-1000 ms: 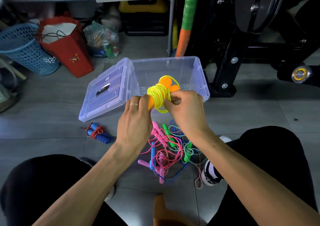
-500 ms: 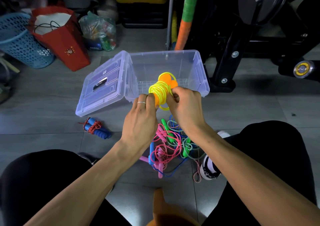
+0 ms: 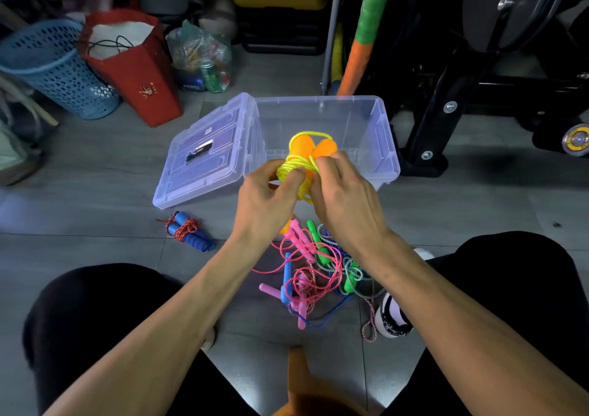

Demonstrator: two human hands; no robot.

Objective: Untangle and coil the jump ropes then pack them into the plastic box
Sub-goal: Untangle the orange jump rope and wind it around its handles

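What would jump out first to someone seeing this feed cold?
The neon yellow jump rope wound round its orange handles, gripped by the left hand and right hand at centre frame, in front of the open plastic box. Below the hands, a tangled pile of ropes in pink, green and blue lies on the floor. Left of it sits a coiled blue-handled rope.

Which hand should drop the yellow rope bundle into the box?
Probably the left hand: it grips the handles of the yellow rope bundle, while the right hand only pinches the cord. The open box lies just beyond both.
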